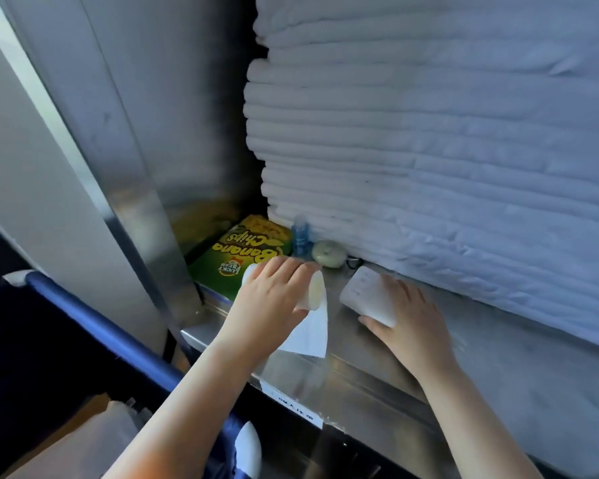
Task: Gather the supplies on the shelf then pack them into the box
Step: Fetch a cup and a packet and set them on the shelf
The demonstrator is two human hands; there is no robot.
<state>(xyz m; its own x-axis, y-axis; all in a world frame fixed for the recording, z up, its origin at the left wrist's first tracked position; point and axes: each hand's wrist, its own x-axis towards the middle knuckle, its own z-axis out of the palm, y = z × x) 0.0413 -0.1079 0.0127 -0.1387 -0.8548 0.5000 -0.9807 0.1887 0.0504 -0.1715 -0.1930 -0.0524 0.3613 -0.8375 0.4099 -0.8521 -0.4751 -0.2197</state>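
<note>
On the steel shelf (377, 371) my left hand (274, 292) grips a white paper roll (317, 291) lying on its side, with a loose strip of paper (310, 333) hanging from it. To its right, my right hand (412, 323) holds a small white box-shaped device (367, 293). Behind them sit a green and yellow Banana Chips box (242, 247), a small blue bottle (301, 238) and a pale round object (328, 254). A brown cardboard box (94, 440) shows at the lower left, below the shelf.
A tall stack of folded white linens (429, 133) fills the shelf's right and back. A steel upright post (153, 216) bounds the left side. A blue rail (118, 344) crosses the lower left. A white label (291, 402) is stuck on the shelf's front edge.
</note>
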